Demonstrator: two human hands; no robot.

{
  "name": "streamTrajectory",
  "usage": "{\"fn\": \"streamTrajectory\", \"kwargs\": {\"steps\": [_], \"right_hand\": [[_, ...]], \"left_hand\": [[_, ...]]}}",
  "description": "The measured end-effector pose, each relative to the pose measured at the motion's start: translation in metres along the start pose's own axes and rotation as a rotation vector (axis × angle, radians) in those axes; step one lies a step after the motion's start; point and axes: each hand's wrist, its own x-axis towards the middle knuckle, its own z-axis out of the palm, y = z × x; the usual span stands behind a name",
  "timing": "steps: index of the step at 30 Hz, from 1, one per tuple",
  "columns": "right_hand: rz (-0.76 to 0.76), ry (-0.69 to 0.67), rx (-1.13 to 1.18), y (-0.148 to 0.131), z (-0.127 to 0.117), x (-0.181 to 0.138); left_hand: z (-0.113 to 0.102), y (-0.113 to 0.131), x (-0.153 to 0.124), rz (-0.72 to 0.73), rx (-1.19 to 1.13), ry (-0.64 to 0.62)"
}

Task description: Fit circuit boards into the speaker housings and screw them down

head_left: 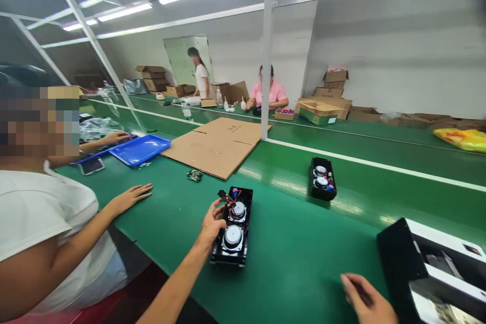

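A black open speaker housing (234, 228) with two round drivers and red wires lies on the green table in front of me. My left hand (212, 224) grips its left side, with the fingers curled round the edge near the small circuit board. My right hand (366, 298) is at the bottom right, fingers curled, resting on the table beside a black-and-white box (433, 268). Nothing shows in that hand.
A second speaker housing (322, 178) sits on the green belt farther right. A flat cardboard sheet (218, 144), a blue tray (140, 149) and a small circuit board (194, 175) lie to the left. A co-worker's hand (129, 197) rests on the table.
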Motion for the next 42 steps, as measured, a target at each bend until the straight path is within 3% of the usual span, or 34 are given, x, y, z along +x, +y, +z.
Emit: {"fn": "streamTrajectory", "kwargs": {"steps": [5, 7, 9, 13, 18, 24, 28, 33, 35, 38, 42], "right_hand": [[-0.163, -0.278, -0.025, -0.076, 0.063, -0.015], [-0.229, -0.389, -0.134, -0.095, 0.07, -0.011], [-0.276, -0.45, -0.238, -0.105, 0.062, -0.004], [-0.289, -0.503, -0.326, -0.107, 0.028, 0.016], [-0.329, -0.603, -0.436, -0.107, 0.003, 0.044], [-0.356, -0.668, -0.501, -0.103, 0.002, 0.05], [-0.339, -0.481, -0.476, -0.1, -0.015, 0.03], [-0.366, -0.082, -0.38, -0.088, -0.041, -0.021], [-0.438, -0.056, -0.388, -0.081, -0.034, -0.046], [-0.521, -0.121, -0.481, -0.071, 0.001, -0.081], [-0.673, 0.042, -0.473, -0.06, 0.057, -0.106]], "left_hand": [[0.1, -0.05, -0.065, 0.003, -0.075, -0.028], [0.129, -0.059, -0.091, 0.024, -0.08, -0.065], [0.143, -0.062, -0.111, 0.036, -0.08, -0.117], [0.133, -0.053, -0.126, 0.045, -0.087, -0.236], [0.103, -0.036, -0.111, 0.162, -0.027, -0.266], [0.119, -0.036, -0.102, 0.006, 0.053, -0.613], [0.132, -0.04, -0.106, -0.016, 0.144, -0.66], [0.132, -0.043, -0.107, -0.029, 0.136, -0.654], [0.131, -0.045, -0.107, -0.027, 0.146, -0.658], [0.129, -0.047, -0.107, -0.021, 0.164, -0.672], [0.126, -0.048, -0.105, 0.027, 0.148, -0.693]]}}
